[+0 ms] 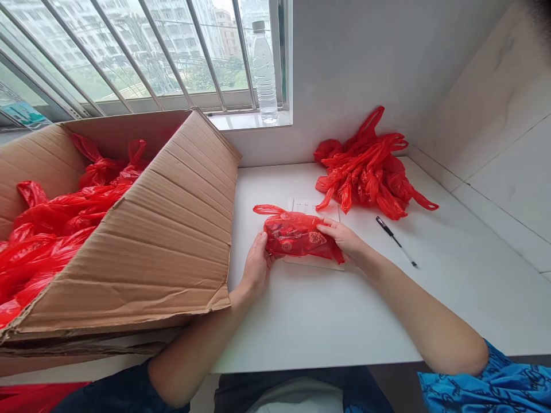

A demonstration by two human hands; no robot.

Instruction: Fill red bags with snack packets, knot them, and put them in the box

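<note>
Between my two hands is a red plastic bag (297,235) wrapped round some packets, with printed marks showing through the thin film. My left hand (257,261) grips its left end, thumb on top and fingers mostly hidden beneath. At the right end, my right hand (342,238) pinches the bag between thumb and fingers. One loop handle of the bag sticks out at the upper left. Under the bag lies a sheet of paper (316,263) with writing near its top edge, mostly covered.
A large open cardboard box (172,229) full of red bags (55,229) stands on the left, close to my left forearm. More tied red bags (370,166) are heaped at the back right. A black pen (396,241) lies right of my hand. A water bottle (264,74) stands on the windowsill.
</note>
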